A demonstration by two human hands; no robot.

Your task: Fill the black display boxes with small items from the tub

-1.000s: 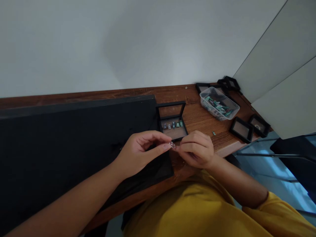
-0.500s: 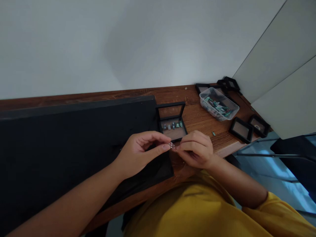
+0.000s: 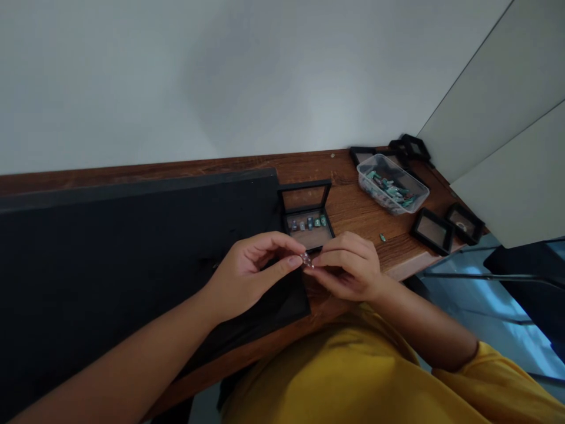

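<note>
A small shiny pinkish press-on nail (image 3: 308, 260) is pinched between the thumb and forefinger of my left hand (image 3: 253, 271). From the other side, the fingertips of my right hand (image 3: 351, 264) close on its right end. Just beyond both hands, a black display case (image 3: 311, 240) stands with its windowed lid (image 3: 304, 197) raised. Inside it, several blue, grey and green press-on nails (image 3: 310, 223) lie in a row along the back. My fingers hide part of the case's front edge.
To the right, a clear plastic tub (image 3: 392, 200) holds many green and clear nails. One loose green nail (image 3: 382, 237) lies on the wooden table (image 3: 348, 206). More black cases (image 3: 432, 229) sit near the right edge and back corner. A black mat (image 3: 132, 253) covers the left side.
My right fingers have shifted slightly on the nail, and it now sits tilted and shows more of its surface. My left hand has barely moved.
</note>
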